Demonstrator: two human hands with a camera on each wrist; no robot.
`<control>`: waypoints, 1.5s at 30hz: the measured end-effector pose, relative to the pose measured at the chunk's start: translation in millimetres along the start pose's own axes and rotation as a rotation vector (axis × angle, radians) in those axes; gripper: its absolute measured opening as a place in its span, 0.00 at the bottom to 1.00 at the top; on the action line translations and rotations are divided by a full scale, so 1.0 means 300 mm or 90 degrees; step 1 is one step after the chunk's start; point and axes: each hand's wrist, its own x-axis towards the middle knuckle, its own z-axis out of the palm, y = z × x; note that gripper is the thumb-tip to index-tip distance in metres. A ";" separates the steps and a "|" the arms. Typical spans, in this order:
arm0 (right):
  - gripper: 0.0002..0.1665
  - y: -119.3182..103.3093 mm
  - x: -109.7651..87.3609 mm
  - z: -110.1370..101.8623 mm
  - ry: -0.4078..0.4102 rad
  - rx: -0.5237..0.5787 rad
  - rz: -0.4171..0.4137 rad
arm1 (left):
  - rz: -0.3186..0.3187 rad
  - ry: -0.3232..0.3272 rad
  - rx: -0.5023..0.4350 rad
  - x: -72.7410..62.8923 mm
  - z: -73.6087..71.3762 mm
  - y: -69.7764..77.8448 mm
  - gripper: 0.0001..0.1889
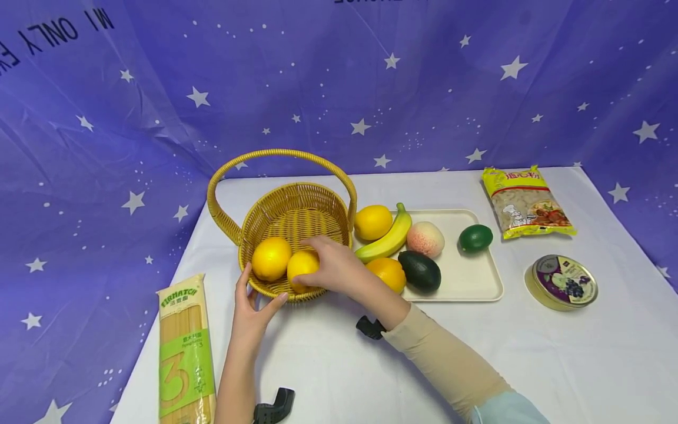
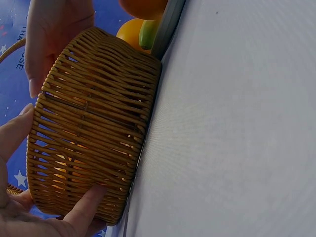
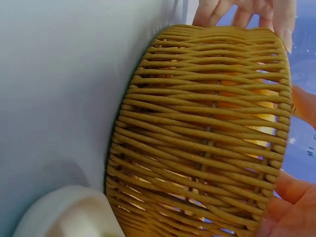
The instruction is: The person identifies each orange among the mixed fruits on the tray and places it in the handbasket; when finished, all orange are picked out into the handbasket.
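A woven basket [image 1: 296, 194] with a tall handle stands on the table, tilted slightly toward me. My right hand [image 1: 333, 265] reaches over the rim and grips an orange [image 1: 304, 268] inside it. Another orange [image 1: 272, 259] lies beside that one, in the left of the basket. My left hand [image 1: 254, 312] rests against the basket's near left side with thumb and fingers spread. In the left wrist view, a finger of that hand lies along the woven outer wall [image 2: 94, 123]. Through the weave in the right wrist view, orange colour [image 3: 247, 113] shows.
Right of the basket, a cream tray [image 1: 471, 280] carries a banana [image 1: 389, 238], a peach [image 1: 425, 239], an avocado [image 1: 420, 271], a green fruit [image 1: 475, 238] and two oranges [image 1: 373, 222]. A pasta bag [image 1: 529, 203] and tin [image 1: 561, 282] lie farther right; spaghetti [image 1: 186, 347] lies left.
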 end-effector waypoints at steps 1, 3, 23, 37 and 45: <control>0.46 0.001 -0.002 -0.003 0.005 0.003 -0.001 | 0.000 0.001 0.001 0.000 0.000 0.000 0.53; 0.46 0.003 -0.008 -0.014 0.014 0.012 -0.001 | -0.002 0.003 0.002 -0.001 0.001 0.000 0.53; 0.47 0.085 -0.196 -0.235 0.115 0.173 0.110 | -0.007 0.003 -0.013 0.000 0.003 -0.003 0.54; 0.48 0.210 -0.346 -0.280 0.159 0.210 0.148 | -0.008 0.007 -0.004 0.003 0.002 0.005 0.54; 0.47 0.265 -0.399 -0.241 0.148 0.192 0.169 | -0.010 0.007 -0.009 0.003 0.003 0.003 0.53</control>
